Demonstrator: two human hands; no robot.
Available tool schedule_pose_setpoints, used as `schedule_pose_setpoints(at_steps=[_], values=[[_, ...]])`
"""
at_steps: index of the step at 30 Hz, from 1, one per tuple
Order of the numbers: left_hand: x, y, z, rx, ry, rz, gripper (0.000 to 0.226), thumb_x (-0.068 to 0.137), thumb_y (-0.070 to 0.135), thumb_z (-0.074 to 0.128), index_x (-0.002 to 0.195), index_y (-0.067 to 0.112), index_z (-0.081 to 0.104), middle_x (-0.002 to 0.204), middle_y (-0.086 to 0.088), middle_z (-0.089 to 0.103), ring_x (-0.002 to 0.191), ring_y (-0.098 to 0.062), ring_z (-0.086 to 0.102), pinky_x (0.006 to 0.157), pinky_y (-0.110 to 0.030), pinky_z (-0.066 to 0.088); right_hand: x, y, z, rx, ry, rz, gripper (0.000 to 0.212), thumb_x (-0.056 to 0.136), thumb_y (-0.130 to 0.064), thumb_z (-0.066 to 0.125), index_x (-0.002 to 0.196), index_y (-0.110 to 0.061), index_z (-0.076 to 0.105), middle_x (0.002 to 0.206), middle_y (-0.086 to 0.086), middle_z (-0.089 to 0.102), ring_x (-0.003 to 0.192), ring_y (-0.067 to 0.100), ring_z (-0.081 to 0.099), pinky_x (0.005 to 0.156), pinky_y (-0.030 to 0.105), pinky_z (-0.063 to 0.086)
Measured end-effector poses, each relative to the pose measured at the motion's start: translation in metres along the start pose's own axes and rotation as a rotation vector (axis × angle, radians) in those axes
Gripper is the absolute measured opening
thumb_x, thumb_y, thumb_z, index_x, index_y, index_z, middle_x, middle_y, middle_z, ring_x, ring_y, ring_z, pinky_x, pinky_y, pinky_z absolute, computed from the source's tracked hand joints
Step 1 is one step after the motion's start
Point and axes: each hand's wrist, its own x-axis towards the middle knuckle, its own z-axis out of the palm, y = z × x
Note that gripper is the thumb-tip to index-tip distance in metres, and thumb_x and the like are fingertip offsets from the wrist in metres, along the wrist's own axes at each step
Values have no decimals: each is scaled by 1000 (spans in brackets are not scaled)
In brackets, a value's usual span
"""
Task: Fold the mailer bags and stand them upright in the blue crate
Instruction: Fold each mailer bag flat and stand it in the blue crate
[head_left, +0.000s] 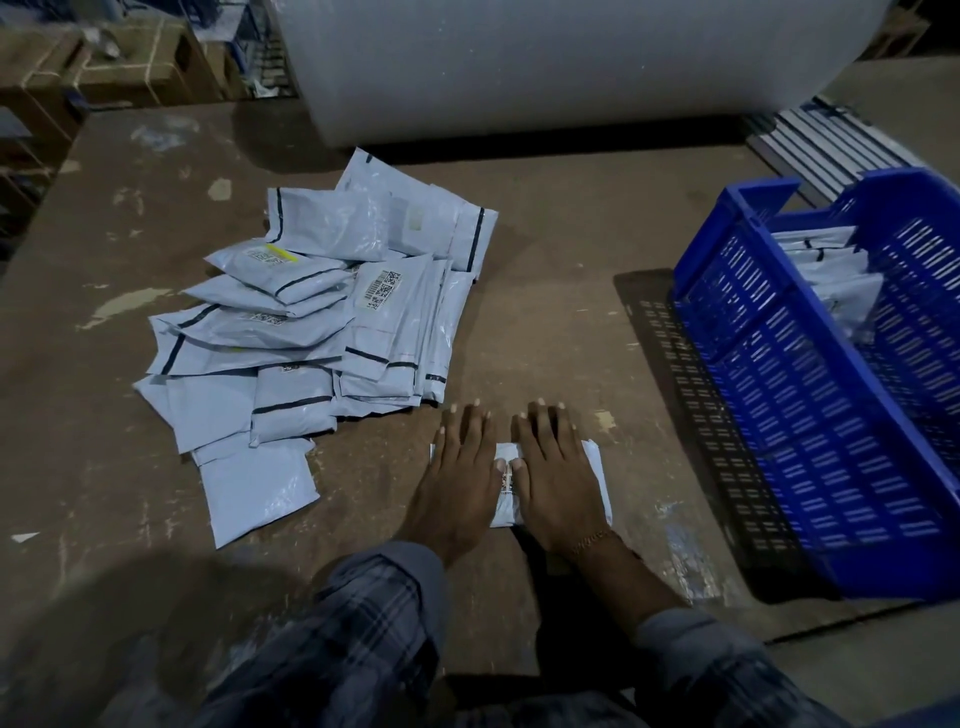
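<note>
1. Both palms lie flat, fingers straight and apart: the left hand (460, 467) and the right hand (556, 467) press side by side on one mailer bag (597, 470), gripping nothing. The bag sits on the table (545, 249) directly under them, with only its edges and a strip between the thumbs showing.
2. This looks like the creasing stage of the fold. To do it well, I judge the pressure should run outward from the middle toward both ends, so trapped air leaves and the plastic does not spring open.
3. The film looks slick, so the bag may slide under uneven pushing; keeping both heels of the hands down should hold it square.
4. How many folds the bag already has cannot be told, as the hands hide most of it.
5. Up and to the left of the hands, a loose pile of mailer bags (311, 322) waits, its near edge just beside the left fingertips. A wide sweep could drag one along.
6. To the right stands the blue crate (779, 415), tilted toward the person, with several folded bags (836, 280) upright at its far end. The path to it looks unobstructed.
7. Beyond the pile lies a large white roll (571, 62), well apart from the work.
</note>
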Motion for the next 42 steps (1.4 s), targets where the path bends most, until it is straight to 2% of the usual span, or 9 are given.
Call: schedule_pose_setpoints(at_steps=[4,11,16,20,23,28,35,39,42], values=[[8,-10,0,-52,25,-34,65,111,40,6,168,9,10,177,-8,-2,163,-23,-9,132,-45,7,-23,-1,-4,14,-1,-67,59,104,-30,38,159,-9,33,170,11,21,159,30,9,127,49,17],[-10,-8,2,-56,99,28,56,112,35,22,160,13,42,167,-9,38,157,-27,30,128,-48,25,-16,5,-11,104,-11,-81,62,99,-55,48,144,-13,52,161,12,38,152,33,28,121,46,26],[-12,4,-16,-189,217,-6,33,111,46,34,129,22,47,121,-12,69,106,-33,68,95,-46,54,-8,7,-47,107,-67,-94,62,75,-59,64,114,-11,63,112,7,65,103,30,60,88,39,43],[-13,15,-40,-87,94,-28,74,103,76,25,129,16,61,119,-10,71,108,-33,67,92,-48,56,-7,7,-74,36,-162,-130,42,72,-30,83,105,-16,60,95,7,68,84,34,65,73,41,45],[-1,18,-50,-251,78,-93,48,109,56,43,125,20,70,120,3,69,115,-29,64,97,-35,47,-5,30,-124,-154,-64,-145,44,60,-28,88,95,-23,63,88,5,66,78,31,64,69,39,45],[26,17,-58,-185,262,-250,38,109,61,32,90,33,49,86,8,57,82,-21,55,69,-45,52,-5,67,-230,-127,121,10,35,77,-20,81,104,-30,61,100,-5,67,92,24,61,81,41,48],[79,84,-37,-281,75,-303,48,100,69,37,132,40,58,132,4,63,118,-27,61,100,-47,54,-12,118,-330,19,332,76,34,81,-13,79,108,-29,65,100,-3,69,93,30,60,82,42,40],[102,120,-18,-198,-46,-318,65,101,57,48,160,37,31,170,0,28,153,-30,28,124,-49,28,-14,163,-364,37,382,93,31,80,-15,81,106,-24,66,96,2,72,93,37,64,86,48,49],[120,144,-7,-241,-114,-429,78,95,65,49,162,34,21,172,-2,10,155,-34,15,125,-56,19,-9,202,-377,18,392,162,33,82,-13,79,112,-20,66,98,9,74,93,42,65,90,56,51]])
